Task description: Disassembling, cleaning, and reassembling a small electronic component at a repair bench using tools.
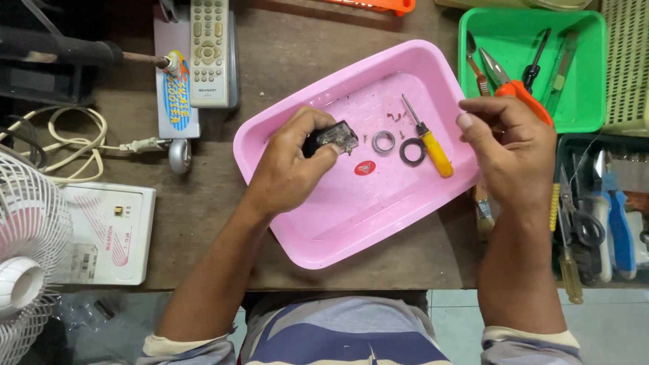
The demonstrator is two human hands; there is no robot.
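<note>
My left hand [287, 169] hovers over a pink plastic tray [338, 253] and pinches a small black part with a clear, shiny face [331, 137]. On the tray floor lie a metal ring [383, 142], a black ring [412, 151], a red oval badge [365, 167] and a yellow-handled screwdriver [433, 150]. My right hand [517, 152] is raised at the tray's right edge. Its fingers are curled in toward the thumb, and nothing shows between them. It sits just in front of orange-handled pliers [517, 89].
A green tray [581, 115] at the back right holds pliers and screwdrivers. A dark bin [608, 216] of tools stands at the right, a small brush [483, 209] beside it. To the left are a remote control [208, 51], a white box [111, 233], a cord and a fan [27, 250].
</note>
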